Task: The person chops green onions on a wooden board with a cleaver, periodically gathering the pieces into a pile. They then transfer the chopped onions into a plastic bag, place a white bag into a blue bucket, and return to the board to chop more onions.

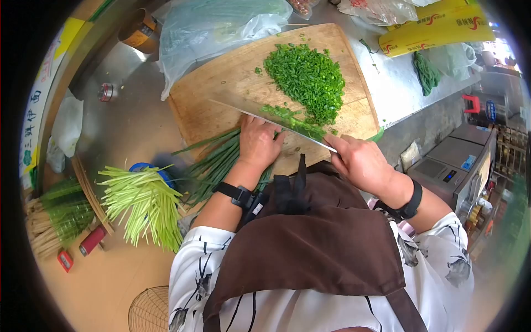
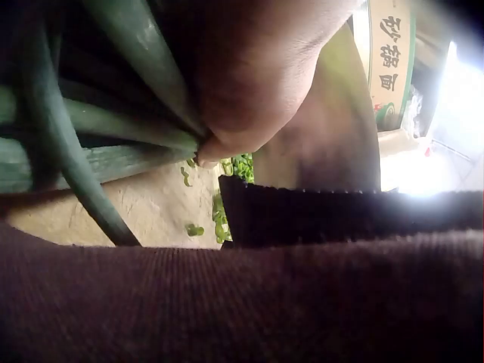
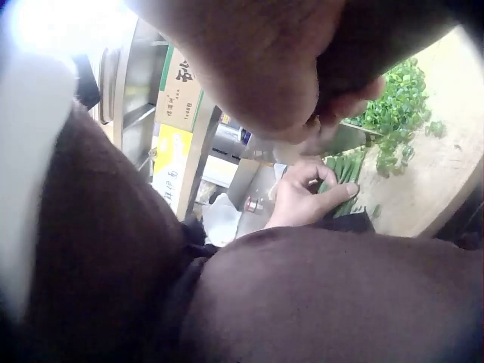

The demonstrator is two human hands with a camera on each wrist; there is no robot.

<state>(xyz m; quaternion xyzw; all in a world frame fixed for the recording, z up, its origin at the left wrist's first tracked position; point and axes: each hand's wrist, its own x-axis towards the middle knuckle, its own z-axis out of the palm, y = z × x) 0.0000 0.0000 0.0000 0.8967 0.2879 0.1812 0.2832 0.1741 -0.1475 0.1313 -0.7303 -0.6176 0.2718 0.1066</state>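
My left hand (image 1: 258, 143) grips a bunch of long green onions (image 1: 213, 163) near its cut end on the wooden cutting board (image 1: 207, 91). In the left wrist view, the thumb (image 2: 246, 125) presses against the stalks (image 2: 113, 162). A kitchen knife (image 1: 290, 128) is held in my right hand (image 1: 362, 163), its broad blade slanting across the board just beyond the left fingers. Freshly cut bits lie along the blade. Past them spreads a large heap of chopped green onion (image 1: 307, 80), also visible in the right wrist view.
Pale yellow-green stalks (image 1: 141, 205) lie at the left by a blue rim. A clear plastic bag (image 1: 215, 27) overlaps the board's far edge. Yellow rolls (image 1: 437, 30) sit at the back right; a brown container (image 1: 137, 30) stands back left. A wire basket (image 1: 148, 310) is below.
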